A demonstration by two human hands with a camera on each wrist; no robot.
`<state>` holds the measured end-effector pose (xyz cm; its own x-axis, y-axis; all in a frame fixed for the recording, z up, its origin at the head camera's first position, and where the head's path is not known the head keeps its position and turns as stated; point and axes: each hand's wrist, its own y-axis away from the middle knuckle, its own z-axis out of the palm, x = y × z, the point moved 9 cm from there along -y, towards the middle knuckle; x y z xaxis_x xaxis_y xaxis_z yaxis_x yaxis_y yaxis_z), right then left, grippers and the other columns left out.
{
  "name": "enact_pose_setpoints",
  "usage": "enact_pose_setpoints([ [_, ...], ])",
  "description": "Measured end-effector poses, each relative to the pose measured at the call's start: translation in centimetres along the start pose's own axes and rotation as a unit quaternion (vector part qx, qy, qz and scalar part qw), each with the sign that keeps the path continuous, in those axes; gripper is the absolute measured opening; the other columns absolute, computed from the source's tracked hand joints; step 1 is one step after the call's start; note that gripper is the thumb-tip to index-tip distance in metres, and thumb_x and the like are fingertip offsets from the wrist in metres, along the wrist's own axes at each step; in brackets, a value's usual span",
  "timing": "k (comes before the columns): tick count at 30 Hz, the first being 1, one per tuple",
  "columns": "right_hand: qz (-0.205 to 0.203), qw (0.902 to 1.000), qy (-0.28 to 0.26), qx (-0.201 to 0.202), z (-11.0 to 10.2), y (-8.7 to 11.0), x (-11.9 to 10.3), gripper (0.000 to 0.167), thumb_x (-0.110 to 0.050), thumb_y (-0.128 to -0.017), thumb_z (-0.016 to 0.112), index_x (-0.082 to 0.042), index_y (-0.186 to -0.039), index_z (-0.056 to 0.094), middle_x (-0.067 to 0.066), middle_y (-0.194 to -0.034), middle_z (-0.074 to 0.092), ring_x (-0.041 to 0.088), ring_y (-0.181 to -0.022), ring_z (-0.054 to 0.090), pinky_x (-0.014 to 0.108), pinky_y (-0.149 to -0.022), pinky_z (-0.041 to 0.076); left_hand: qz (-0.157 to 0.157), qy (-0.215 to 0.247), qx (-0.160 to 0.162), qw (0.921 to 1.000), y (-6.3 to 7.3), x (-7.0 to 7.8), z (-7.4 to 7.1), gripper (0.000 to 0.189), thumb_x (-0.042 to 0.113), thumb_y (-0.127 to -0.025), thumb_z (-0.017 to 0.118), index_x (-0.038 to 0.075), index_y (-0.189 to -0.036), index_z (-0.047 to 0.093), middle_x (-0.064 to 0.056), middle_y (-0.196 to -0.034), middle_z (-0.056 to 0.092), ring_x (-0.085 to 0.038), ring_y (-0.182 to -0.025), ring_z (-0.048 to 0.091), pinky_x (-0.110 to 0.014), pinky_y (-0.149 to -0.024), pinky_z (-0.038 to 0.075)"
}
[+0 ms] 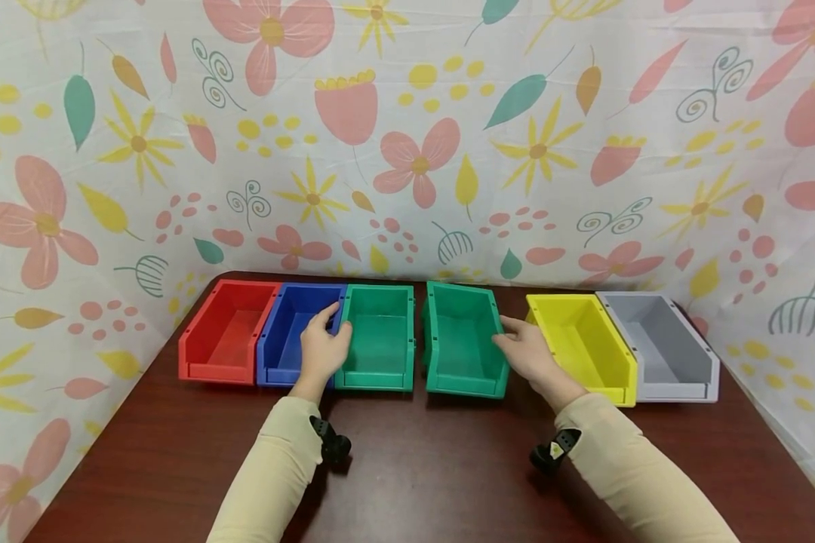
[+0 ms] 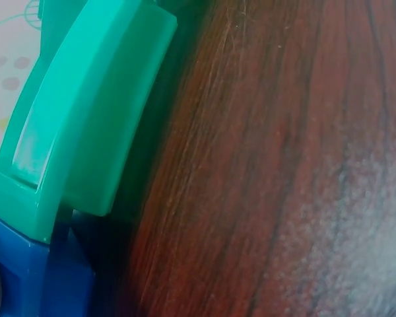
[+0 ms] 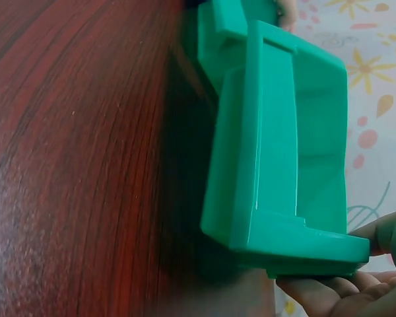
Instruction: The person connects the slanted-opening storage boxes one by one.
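Head view: the left hand (image 1: 324, 351) pinches the left wall of an open-topped green plastic bin (image 1: 375, 380) beside a blue plastic bin (image 1: 287, 376), probably steadying it; the right hand (image 1: 530, 354) grips a second, tilted green plastic bin (image 1: 466, 385) further right. Both green bins look empty. Left wrist: grip hidden. Right wrist: thumb (image 3: 386, 232) and fingers (image 3: 317, 296) straddle the wall, likely controlling tilt.

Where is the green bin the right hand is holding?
In the head view, the held green bin is just right of centre, between the other green bin and the yellow bin.
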<state>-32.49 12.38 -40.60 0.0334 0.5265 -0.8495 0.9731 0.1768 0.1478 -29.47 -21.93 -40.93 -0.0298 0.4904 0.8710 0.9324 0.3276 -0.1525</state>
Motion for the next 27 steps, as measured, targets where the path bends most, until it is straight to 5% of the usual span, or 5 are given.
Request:
enact_pose_setpoints([
  [9,0.007,0.9991,-0.042,0.002,0.19,-0.22,-0.28,0.055,-0.016,-0.099,0.043,0.002,-0.148,0.026,0.027,-0.135,0.05,0.035,-0.122,0.052,0.045,-0.098,0.047,0.002,0.007,-0.001,1.0,-0.12,-0.13,0.04,0.047,0.023,-0.091,0.056,0.012,-0.137,0.051,-0.015,-0.138,0.05,-0.033,-0.119,0.051,-0.049,-0.096,0.044],
  [23,0.01,0.9948,-0.102,-0.003,0.18,-0.38,-0.47,0.054,-0.016,-0.099,0.043,0.001,-0.148,0.026,0.026,-0.137,0.049,0.033,-0.118,0.055,0.033,-0.086,0.054,0.006,0.006,0.002,1.0,-0.12,-0.26,0.08,0.047,0.023,-0.091,0.056,0.012,-0.137,0.051,-0.016,-0.139,0.049,-0.032,-0.123,0.048,-0.05,-0.1,0.042],
  [27,0.015,0.9937,-0.111,-0.007,0.1,-0.36,-0.51,0.054,-0.017,-0.1,0.042,0.0,-0.148,0.025,0.025,-0.137,0.049,0.031,-0.116,0.056,0.034,-0.085,0.054,0.003,0.004,-0.001,1.0,-0.07,-0.21,0.16,0.047,0.024,-0.092,0.056,0.013,-0.137,0.051,-0.015,-0.139,0.049,-0.033,-0.109,0.054,-0.048,-0.095,0.044],
])
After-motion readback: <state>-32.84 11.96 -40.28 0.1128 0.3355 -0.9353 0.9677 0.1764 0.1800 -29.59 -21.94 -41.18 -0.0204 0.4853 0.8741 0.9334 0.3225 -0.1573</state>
